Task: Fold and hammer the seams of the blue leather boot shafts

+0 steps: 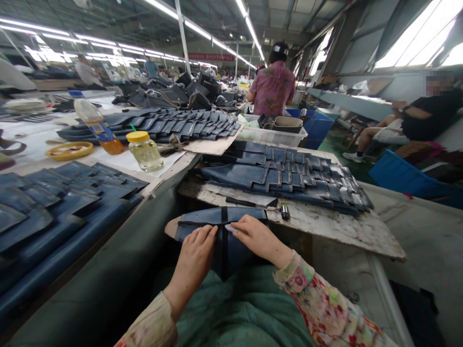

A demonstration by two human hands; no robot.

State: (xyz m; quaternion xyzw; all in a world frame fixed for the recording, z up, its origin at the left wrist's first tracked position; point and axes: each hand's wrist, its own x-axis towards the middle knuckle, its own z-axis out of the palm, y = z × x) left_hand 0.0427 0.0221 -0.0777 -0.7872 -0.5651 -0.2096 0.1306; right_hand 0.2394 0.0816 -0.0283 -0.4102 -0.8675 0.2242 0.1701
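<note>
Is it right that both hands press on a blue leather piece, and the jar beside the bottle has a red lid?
Not quite: the head view shows the jar beside the bottle has a yellow lid. Both hands, left and right, do press the blue leather piece.

You sit in a long factory hall: fluorescent strip lights [202, 30] run along the ceiling across the upper frame, bright windows [415, 43] (slanted, upper right) glow, and a green floor [334, 142] shows at right.
</note>
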